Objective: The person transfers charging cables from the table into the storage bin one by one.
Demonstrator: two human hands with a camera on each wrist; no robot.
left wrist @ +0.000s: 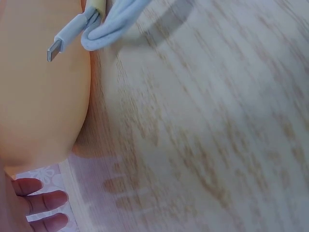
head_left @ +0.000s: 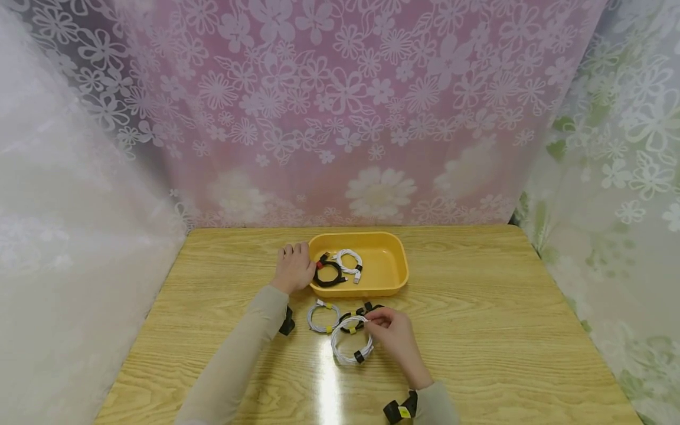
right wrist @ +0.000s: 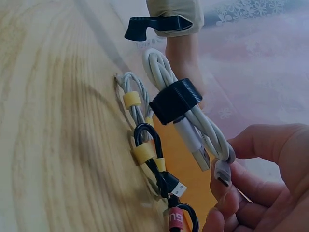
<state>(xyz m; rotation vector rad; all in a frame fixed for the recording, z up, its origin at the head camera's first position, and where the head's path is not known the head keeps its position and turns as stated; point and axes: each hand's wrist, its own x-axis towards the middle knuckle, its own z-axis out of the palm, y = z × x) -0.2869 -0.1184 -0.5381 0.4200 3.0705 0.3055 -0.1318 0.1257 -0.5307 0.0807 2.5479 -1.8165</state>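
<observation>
My right hand point(head_left: 394, 337) pinches a coiled white charging cable point(head_left: 336, 345) between thumb and fingers. A black strap point(right wrist: 176, 101) binds that coil, and its small plug point(right wrist: 222, 173) sits at the fingertips. At the left end of a yellow plastic bin point(head_left: 393, 291), my left hand point(head_left: 294, 268) grips the rim, its fingers point(left wrist: 48, 200) bent down outside the wall. Inside the bin lie a black cable coil point(head_left: 320, 282) with a red strap and a white cable coil point(head_left: 358, 260) with a black strap.
In front of the bin lie a grey-white cable coil point(head_left: 310, 319) with yellow straps and a black cable coil point(right wrist: 153, 166) with yellow straps. Near them is a black cable with a red strap point(right wrist: 176, 218). Floral curtains point(head_left: 340, 118) enclose the wooden table point(head_left: 504, 330).
</observation>
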